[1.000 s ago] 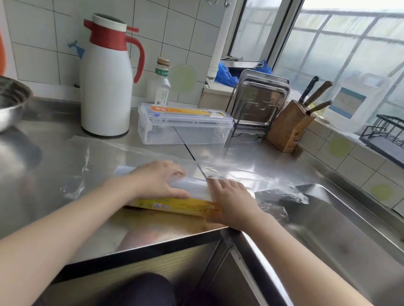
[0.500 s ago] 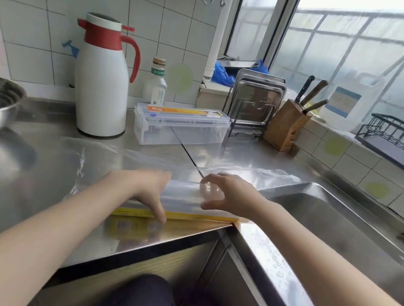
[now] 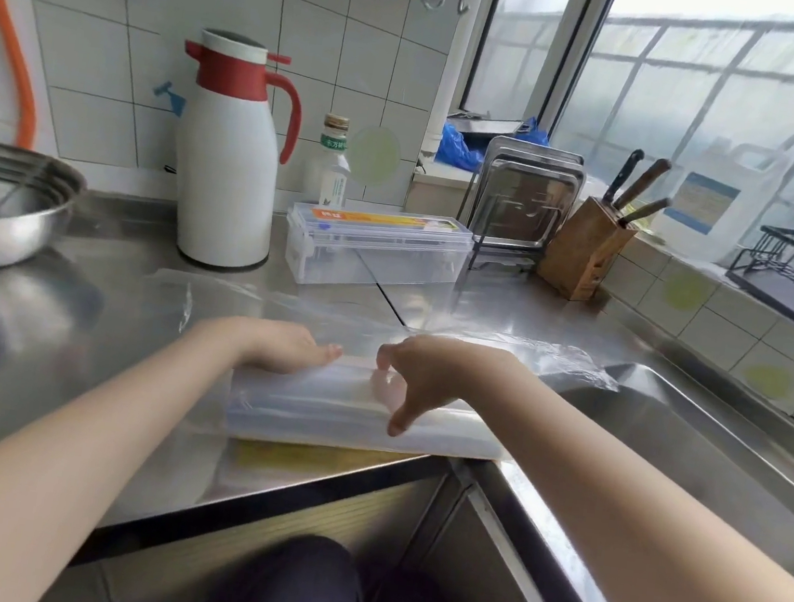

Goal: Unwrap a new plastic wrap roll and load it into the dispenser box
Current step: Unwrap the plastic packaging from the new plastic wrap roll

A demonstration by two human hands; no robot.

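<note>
Head view, looking down over the steel counter (image 3: pixel 50 346): the plastic wrap roll (image 3: pixel 345 410) lies lengthwise near the front edge, right at the corner by the sink (image 3: pixel 695 471). It reads as a long, pale, glossy bundle, with clear film (image 3: pixel 283 308) spread out flat behind it across the counter and crumpling toward the sink rim. A yellow strip shows just beneath its near edge, though whether that is packaging or a reflection is hard to tell.

The left hand (image 3: pixel 283 346) lies flat on the far left end of the roll, fingers straight and together, pressing down. The right hand (image 3: pixel 430 376) arches over the middle, fingers curled onto the film on top and thumb reaching down the near face, gripping the roll.

Further back, the dispenser box (image 3: pixel 376 250) sits closed and well apart, clear-walled with an orange label on its lid, just beside the white and red thermos jug (image 3: pixel 229 162).
</note>
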